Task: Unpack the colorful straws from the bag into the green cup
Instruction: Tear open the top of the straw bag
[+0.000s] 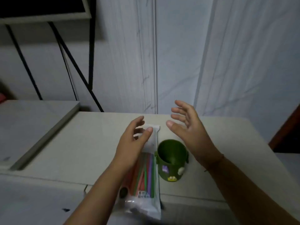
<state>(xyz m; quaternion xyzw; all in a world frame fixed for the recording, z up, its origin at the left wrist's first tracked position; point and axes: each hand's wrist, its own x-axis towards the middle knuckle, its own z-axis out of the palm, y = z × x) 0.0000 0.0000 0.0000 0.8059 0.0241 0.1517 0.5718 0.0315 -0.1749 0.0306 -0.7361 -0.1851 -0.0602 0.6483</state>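
Observation:
A long clear plastic bag (pixel 150 184) lies on the white table (pixel 81 151), its far end white and flat. Colorful straws (pixel 146 174) in red, green and purple show through it. Just right of the bag stands the green cup (pixel 170 157), upright, with small stickers on its side and nothing visible inside. My left hand (pixel 134 140) hovers over the bag's far half with fingers loosely spread, thumb near the bag's top end; whether it touches is unclear. My right hand (pixel 186 127) is raised beyond and to the right of the cup, fingers spread, holding nothing.
A second pale surface (pixel 32 127) adjoins the table on the left, with a raised edge between them. A black metal frame (pixel 73 62) stands at the back left. A white cloth (pixel 211 62) hangs behind. A dark brown edge (pixel 287 132) shows at far right.

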